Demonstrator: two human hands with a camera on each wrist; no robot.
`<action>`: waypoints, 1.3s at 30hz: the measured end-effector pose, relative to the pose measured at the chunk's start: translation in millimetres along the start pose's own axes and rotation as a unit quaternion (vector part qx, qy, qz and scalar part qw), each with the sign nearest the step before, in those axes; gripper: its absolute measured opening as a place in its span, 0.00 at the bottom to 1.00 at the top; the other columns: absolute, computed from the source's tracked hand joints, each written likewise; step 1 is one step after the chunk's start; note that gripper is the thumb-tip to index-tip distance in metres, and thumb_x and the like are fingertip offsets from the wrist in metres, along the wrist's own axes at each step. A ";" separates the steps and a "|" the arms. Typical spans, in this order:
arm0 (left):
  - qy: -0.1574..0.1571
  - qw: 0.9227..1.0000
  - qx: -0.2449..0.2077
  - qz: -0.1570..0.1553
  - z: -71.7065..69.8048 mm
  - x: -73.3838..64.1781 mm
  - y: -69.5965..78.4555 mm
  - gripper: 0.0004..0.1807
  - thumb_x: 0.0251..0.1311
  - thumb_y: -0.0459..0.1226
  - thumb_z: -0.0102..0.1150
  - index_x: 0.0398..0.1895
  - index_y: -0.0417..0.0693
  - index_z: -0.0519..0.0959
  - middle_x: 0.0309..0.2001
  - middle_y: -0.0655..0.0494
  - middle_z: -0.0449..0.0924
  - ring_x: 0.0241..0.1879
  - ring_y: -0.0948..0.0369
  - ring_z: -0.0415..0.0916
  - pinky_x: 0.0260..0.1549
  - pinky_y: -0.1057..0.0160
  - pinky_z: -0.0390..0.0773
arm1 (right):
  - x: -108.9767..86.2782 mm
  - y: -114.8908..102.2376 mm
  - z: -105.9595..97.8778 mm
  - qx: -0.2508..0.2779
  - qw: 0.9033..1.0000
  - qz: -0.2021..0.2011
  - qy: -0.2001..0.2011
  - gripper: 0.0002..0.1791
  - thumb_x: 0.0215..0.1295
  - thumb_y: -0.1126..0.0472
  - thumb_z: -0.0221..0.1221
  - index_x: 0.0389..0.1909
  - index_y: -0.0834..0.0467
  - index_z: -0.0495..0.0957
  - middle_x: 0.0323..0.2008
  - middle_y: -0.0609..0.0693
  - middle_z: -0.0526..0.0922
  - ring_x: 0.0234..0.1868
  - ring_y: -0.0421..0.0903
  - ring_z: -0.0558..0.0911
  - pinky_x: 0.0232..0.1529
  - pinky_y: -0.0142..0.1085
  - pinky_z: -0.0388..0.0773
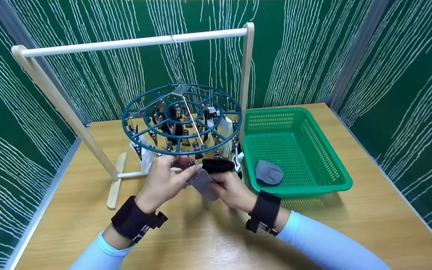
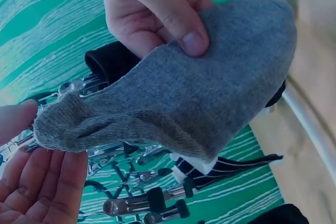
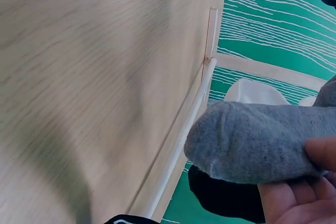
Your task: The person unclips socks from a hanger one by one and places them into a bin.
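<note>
A grey sock (image 1: pixel 203 185) is stretched between both hands, just below the near rim of a round blue clip hanger (image 1: pixel 181 153). My left hand (image 1: pixel 163 182) pinches the sock's cuff end between thumb and fingers, right beside a metal clip (image 1: pixel 191 162). In the left wrist view, my right hand (image 2: pixel 152 11) grips the sock's upper edge about midway, thumb flat on the fabric. The sock's toe (image 3: pixel 210 140) sticks out past the right fingers in the right wrist view. Next to the sock, a black sock (image 1: pixel 218 165) hangs from the hanger.
A wooden rack (image 1: pixel 137 42) carries the hanger, with more clips and black and white pieces hanging beneath. To the right stands a green basket (image 1: pixel 345 182) with another grey sock (image 1: pixel 269 172) inside. Green white-streaked panels (image 1: pixel 306 52) enclose the wooden table (image 1: pixel 216 243).
</note>
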State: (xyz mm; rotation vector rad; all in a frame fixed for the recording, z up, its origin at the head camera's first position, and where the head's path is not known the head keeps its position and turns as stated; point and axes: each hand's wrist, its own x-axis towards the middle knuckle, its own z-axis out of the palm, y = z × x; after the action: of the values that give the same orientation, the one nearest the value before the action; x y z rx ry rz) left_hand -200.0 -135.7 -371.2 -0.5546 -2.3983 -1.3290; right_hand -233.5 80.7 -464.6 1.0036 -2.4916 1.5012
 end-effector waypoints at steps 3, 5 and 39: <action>0.007 1.000 -0.002 0.014 -0.7 0.1 0.1 0.05 0.63 0.32 0.77 0.35 0.37 0.90 0.33 0.46 0.92 0.36 0.51 0.91 0.40 0.53 0.92 | 0.8 -2.3 0.7 0.002 1.000 0.002 0.004 0.07 0.72 0.74 0.62 0.41 0.67 0.89 0.45 0.62 0.92 0.49 0.59 0.91 0.52 0.47 0.91; 0.010 1.000 -0.004 0.021 -1.2 0.2 0.2 0.04 0.63 0.31 0.77 0.34 0.37 0.90 0.32 0.46 0.92 0.35 0.51 0.91 0.39 0.55 0.92 | 1.5 -3.4 1.0 0.002 1.000 0.004 0.006 0.08 0.71 0.75 0.61 0.41 0.67 0.89 0.44 0.61 0.92 0.47 0.58 0.91 0.51 0.44 0.90; 0.003 1.000 -0.004 -0.017 -8.1 1.2 3.0 0.07 0.59 0.33 0.81 0.34 0.40 0.90 0.32 0.49 0.92 0.34 0.56 0.90 0.40 0.56 0.92 | -12.3 -10.8 -18.6 0.087 0.995 0.054 -0.006 0.14 0.75 0.75 0.56 0.53 0.69 0.88 0.53 0.67 0.90 0.51 0.56 0.89 0.48 0.30 0.88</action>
State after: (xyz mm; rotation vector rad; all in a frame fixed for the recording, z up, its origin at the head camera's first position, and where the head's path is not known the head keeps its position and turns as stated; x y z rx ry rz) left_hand -198.7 -141.0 -364.5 -0.5138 -2.4084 -1.3536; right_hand -222.8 98.5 -451.1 0.9168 -2.4955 1.7748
